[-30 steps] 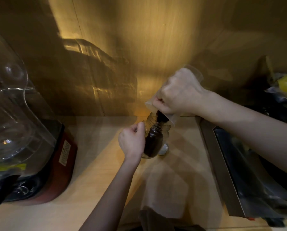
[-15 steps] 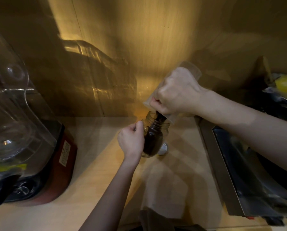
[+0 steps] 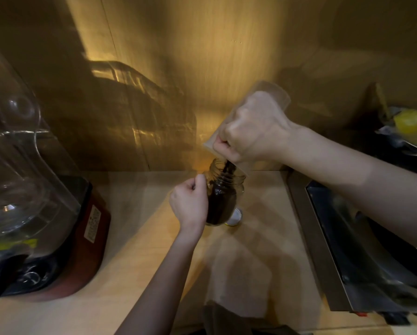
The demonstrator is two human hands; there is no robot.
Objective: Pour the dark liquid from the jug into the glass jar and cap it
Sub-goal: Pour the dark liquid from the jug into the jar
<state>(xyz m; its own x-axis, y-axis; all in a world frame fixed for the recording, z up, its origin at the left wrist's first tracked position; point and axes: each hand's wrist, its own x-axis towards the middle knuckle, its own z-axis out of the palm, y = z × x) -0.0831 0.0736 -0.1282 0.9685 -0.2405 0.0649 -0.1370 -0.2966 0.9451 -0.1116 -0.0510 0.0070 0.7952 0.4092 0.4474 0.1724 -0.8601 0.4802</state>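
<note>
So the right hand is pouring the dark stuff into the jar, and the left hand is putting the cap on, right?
Not quite. The left hand is steadying the jar, not capping it. The cap lies on the counter behind it, as the head view shows. The right hand does pour from the jug.

Clear glass jar (image 3: 224, 189), translucent plastic jug (image 3: 270, 93), matt wooden counter (image 3: 139, 238)

Jug (image 3: 272, 93) mostly hidden behind right hand (image 3: 253, 131); spout not visible. Left wall of jar (image 3: 223, 197) covered by left hand (image 3: 190, 204). Lid (image 3: 235, 217) half hidden behind jar. Blender (image 3: 33, 189) cut off at left edge. Far-right yellow item (image 3: 410, 124) blurred, unidentifiable.
</note>
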